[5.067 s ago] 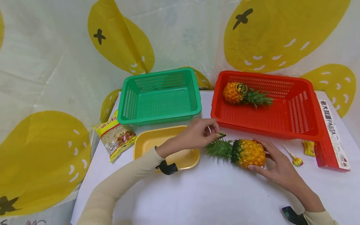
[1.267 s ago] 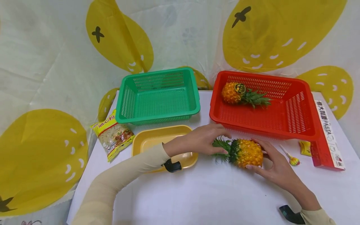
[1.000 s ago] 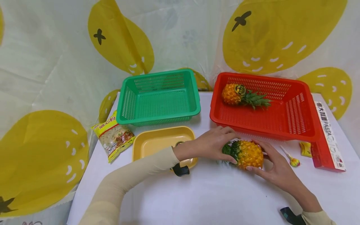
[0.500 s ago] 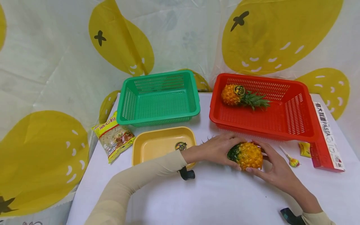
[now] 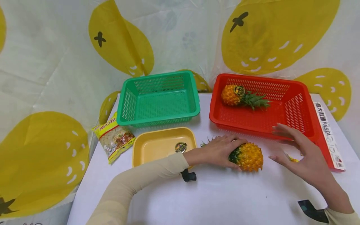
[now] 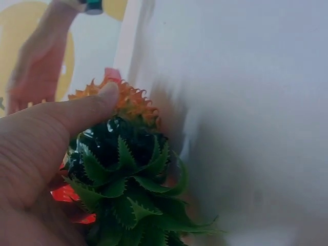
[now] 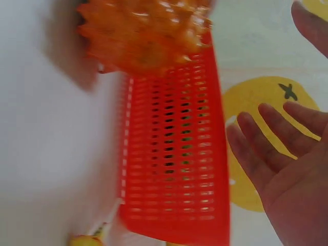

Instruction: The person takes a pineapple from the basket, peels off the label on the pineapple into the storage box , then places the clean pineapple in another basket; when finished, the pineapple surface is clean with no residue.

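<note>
A small pineapple [image 5: 250, 157] lies on its side on the white table, its base to the right. My left hand [image 5: 220, 151] grips it round the green upper end and covers most of the leaves. In the left wrist view the thumb lies across the fruit, above the toothed leaves [image 6: 128, 200]. My right hand [image 5: 306, 159] is off the fruit, to its right, with fingers spread and nothing held. The right wrist view shows the spread right hand [image 7: 297, 179] beside the red basket [image 7: 174, 154], with the fruit's base [image 7: 148, 41] at the top.
Another labelled pineapple [image 5: 232, 95] lies in the red basket at the back right. A green basket [image 5: 160, 120] stands back left. In front is a yellow tray [image 5: 146, 156] holding a round black label [image 5: 181, 147]. A noodle bag [image 5: 116, 137], lollipop [image 5: 293, 159] and pasta box [image 5: 329, 134] lie around.
My left hand, which pinched a small dark piece above the leaves, has moved right and closed round the pineapple's top. My right hand has let go of the base and moved right.
</note>
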A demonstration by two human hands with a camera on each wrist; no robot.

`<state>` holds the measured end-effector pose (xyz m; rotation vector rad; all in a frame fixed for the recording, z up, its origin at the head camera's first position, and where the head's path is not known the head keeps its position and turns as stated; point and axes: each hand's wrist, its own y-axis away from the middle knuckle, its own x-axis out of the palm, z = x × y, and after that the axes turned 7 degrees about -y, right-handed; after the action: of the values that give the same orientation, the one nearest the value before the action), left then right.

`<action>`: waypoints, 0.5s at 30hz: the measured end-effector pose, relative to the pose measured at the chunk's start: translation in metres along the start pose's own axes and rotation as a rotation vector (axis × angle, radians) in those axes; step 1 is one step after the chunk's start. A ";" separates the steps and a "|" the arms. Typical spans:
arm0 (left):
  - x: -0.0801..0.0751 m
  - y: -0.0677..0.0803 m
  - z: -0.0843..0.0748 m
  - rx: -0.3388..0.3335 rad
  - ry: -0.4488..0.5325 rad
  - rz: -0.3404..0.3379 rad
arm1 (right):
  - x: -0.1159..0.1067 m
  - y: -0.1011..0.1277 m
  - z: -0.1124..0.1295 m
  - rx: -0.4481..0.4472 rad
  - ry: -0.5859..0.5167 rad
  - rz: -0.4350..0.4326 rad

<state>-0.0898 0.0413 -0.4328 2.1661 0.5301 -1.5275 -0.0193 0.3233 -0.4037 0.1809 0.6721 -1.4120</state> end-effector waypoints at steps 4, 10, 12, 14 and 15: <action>0.001 0.001 -0.001 -0.009 -0.006 -0.010 | -0.007 -0.007 0.002 0.016 0.068 -0.071; 0.003 0.002 -0.001 -0.027 -0.014 0.005 | -0.024 -0.013 -0.019 0.131 0.215 -0.169; 0.003 0.002 -0.001 -0.032 -0.010 0.008 | -0.030 -0.014 -0.030 0.186 0.247 -0.192; 0.003 0.002 0.000 -0.037 -0.009 0.012 | -0.033 -0.015 -0.040 0.250 0.259 -0.218; 0.004 0.002 0.000 -0.038 -0.010 0.012 | -0.035 -0.015 -0.045 0.278 0.260 -0.231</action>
<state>-0.0871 0.0397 -0.4357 2.1279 0.5373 -1.5096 -0.0484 0.3725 -0.4175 0.5262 0.7236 -1.7210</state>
